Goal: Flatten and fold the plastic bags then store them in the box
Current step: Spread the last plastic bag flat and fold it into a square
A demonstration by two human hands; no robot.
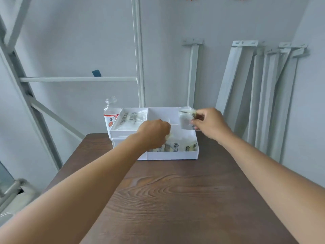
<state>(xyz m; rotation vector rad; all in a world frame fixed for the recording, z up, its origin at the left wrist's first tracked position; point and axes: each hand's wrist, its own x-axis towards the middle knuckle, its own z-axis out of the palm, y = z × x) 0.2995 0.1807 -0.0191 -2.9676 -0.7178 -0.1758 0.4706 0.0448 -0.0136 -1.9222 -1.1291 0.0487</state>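
Head view. Right hand, centre frame, pinches a folded plastic bag between thumb and fingers over the white box, at its far right corner. Left hand is knuckles-up, fingers curled down among bags in the near compartment. Its fingertips are hidden, so I cannot tell the grip. Bag print blurred.

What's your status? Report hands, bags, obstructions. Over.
Left hand down in near compartment of white divided box, fingers hidden. Right hand pinches folded clear printed plastic bag above far right. Other folded bags inside. Nothing blocking.

head cam | wide-angle | faces forward-down | close over table
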